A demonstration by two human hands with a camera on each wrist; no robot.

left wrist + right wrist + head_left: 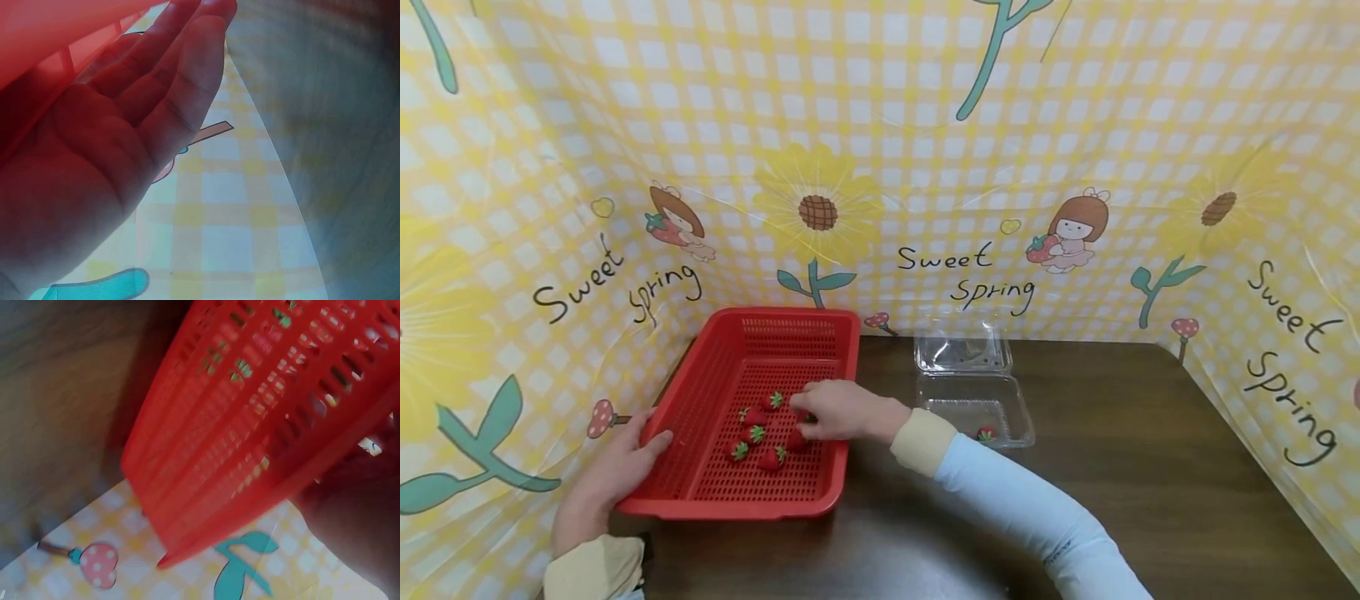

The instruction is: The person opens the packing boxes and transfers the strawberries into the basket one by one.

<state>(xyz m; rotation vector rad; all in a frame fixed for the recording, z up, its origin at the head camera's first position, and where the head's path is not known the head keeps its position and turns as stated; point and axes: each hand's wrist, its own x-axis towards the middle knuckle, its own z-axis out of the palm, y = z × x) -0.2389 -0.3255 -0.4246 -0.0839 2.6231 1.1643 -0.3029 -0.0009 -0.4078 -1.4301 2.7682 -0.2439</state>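
A red plastic basket (655,507) with slotted walls stands on the table's left side. Several strawberries (772,459) with green leaf caps lie on its floor. My left hand (617,467) holds the basket's left rim, thumb on top and fingers along the outside; in the left wrist view those fingers lie under the red rim. My right hand (838,410) reaches over the right wall into the basket, fingertips bent down close to a strawberry (797,439). Red shows between its finger and thumb, but I cannot tell whether they pinch a strawberry.
Right of the basket, a clear plastic clamshell box (1028,425) lies with its lid (962,360) folded back. One strawberry (986,434) is at its front. A yellow checked cloth (880,125) hangs behind and on both sides of the brown table (1097,450).
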